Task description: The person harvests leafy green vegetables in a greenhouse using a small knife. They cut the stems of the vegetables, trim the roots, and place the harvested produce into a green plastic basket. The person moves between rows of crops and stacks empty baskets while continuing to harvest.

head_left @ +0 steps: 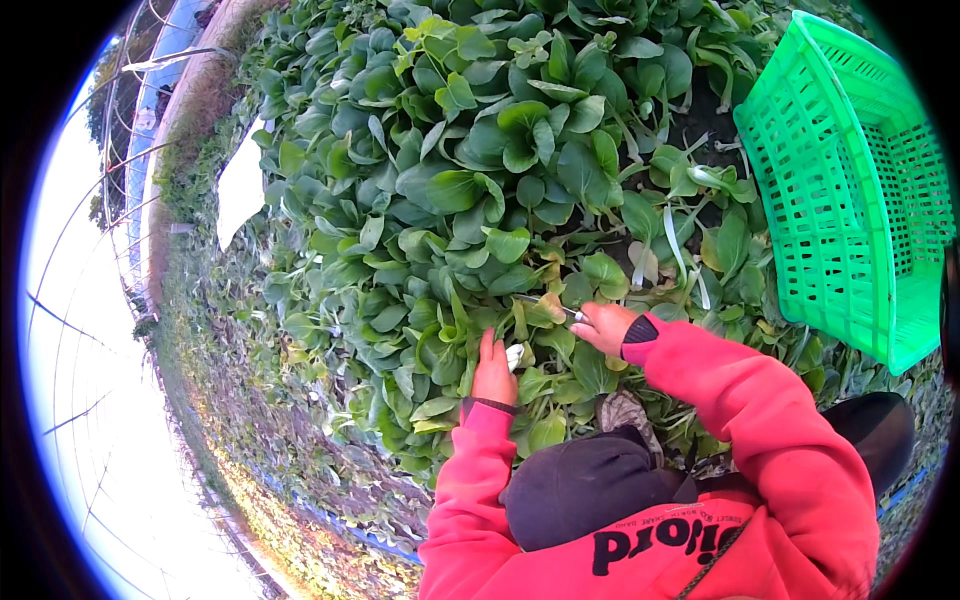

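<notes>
My left hand [495, 375] reaches in among the leaves of a bok choy plant [442, 349], its fingers pointing away from me. A small white thing [514, 356] shows beside its fingers; whether it is a stem or a finger wrapping I cannot tell. Leaves partly hide what this hand touches. To the right, my right hand [604, 328] grips a knife [571, 311] whose thin blade points left into the plants. A yellowing leaf [551, 309] covers part of the blade.
A green plastic crate [825, 187] lies tilted on its side at the right. Dense bok choy [465, 150] spreads ahead. Loose leaves and pale strips [673, 240] litter the soil near the crate. A white sheet [241, 184] lies at the left, and my shoe [630, 416] stands among the leaves.
</notes>
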Available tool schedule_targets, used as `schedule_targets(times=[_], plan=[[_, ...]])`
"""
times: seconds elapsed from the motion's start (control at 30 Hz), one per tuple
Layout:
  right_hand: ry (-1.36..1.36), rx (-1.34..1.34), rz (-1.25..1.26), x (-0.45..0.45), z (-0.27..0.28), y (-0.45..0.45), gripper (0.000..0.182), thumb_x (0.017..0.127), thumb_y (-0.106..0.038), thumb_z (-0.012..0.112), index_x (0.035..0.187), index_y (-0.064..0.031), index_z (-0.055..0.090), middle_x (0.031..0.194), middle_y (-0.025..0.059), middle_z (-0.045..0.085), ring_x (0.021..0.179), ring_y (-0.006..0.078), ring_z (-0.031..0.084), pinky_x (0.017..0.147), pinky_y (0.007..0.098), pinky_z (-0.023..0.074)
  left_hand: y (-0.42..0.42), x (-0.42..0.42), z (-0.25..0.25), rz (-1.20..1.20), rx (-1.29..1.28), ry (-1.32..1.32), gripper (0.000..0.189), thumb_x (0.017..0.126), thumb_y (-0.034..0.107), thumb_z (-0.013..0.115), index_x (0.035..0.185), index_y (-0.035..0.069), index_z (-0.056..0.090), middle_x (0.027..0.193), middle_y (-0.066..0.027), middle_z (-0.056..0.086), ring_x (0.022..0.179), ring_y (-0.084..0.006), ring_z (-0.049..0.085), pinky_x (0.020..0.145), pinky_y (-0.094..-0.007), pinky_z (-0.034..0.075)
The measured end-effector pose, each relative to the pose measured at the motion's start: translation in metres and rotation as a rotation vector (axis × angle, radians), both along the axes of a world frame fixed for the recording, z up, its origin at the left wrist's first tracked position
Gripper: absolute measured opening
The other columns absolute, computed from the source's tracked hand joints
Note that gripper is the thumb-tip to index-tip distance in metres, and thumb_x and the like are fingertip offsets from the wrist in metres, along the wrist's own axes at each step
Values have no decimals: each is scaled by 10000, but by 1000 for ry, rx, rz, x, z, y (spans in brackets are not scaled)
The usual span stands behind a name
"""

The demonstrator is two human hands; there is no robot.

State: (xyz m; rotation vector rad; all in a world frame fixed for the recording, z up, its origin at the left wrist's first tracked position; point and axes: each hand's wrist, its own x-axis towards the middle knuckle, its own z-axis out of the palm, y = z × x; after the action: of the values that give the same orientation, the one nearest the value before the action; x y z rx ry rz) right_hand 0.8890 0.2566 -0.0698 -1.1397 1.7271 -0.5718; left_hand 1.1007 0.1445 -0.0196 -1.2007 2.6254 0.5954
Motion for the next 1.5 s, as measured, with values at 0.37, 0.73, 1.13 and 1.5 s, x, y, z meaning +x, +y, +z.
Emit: schedule_targets(times=[0.37, 0.73, 1.13, 1.5], plan=[[81, 155, -50, 29, -36, -27, 300, 803, -262, 531, 947, 1, 538, 846, 215, 613, 817, 361, 595, 725, 432, 468, 3, 5, -1, 12, 7, 63, 495, 621, -79, 545, 1107, -36, 457, 1305, -184, 359, 986, -370, 527, 800, -380, 473], [80, 103, 22, 4, -19, -18, 335, 802, -323, 553, 913, -6, 552, 831, 171, 626, 795, 345, 602, 710, 424, 470, 6, 5, 41, -24, -46, 59, 485, 653, 25, 596, 1121, 16, 470, 1322, -94, 377, 919, -329, 571, 723, -372, 498], [-1327, -6, -656, -8, 30, 20, 351, 821, -338, 611, 960, -41, 487, 650, 80, 572, 356, 106, 455, 327, 246, 371, 54, -19, 88, -342, -94, 184, 486, 628, 67, 679, 1089, 9, 537, 1291, -133, 428, 1094, -266, 517, 772, -319, 499], [-1003, -277, -610, 5, 81, 25, 181, 807, -164, 603, 921, -48, 524, 651, 36, 557, 416, 67, 464, 353, 211, 363, 42, -78, 94, -277, 150, 477, 546, 630, 11, 688, 1145, 30, 507, 1214, -162, 494, 1081, -269, 525, 880, -321, 430]])
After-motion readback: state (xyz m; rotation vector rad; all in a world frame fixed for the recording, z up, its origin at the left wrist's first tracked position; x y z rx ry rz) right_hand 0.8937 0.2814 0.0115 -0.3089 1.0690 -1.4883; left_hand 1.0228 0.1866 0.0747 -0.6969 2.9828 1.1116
